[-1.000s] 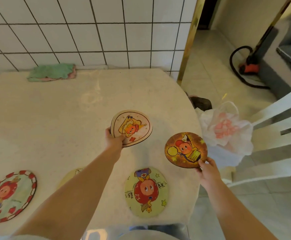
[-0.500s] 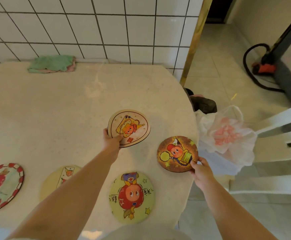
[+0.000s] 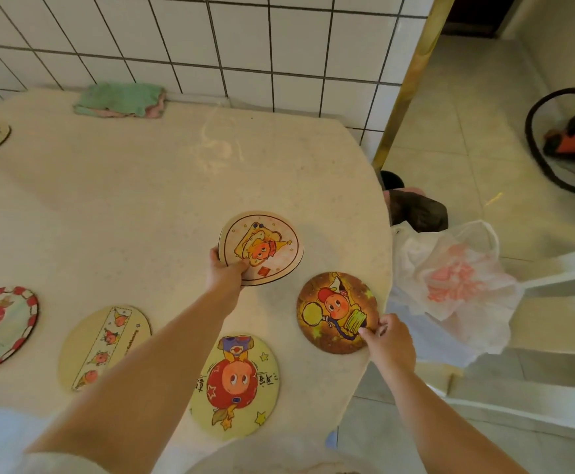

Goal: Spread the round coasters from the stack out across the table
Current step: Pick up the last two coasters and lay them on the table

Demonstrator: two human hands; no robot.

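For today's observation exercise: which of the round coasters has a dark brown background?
The brown coaster pinched by the right hand near the table's right edge; all the others are pale cream, yellow or green.

We are seeing bare table (image 3: 115, 200) lying open across the middle and far side, up to the folded cloth (image 3: 120, 100) by the wall. Coasters (image 3: 234, 384) are crowding the near edge, blocking that strip.
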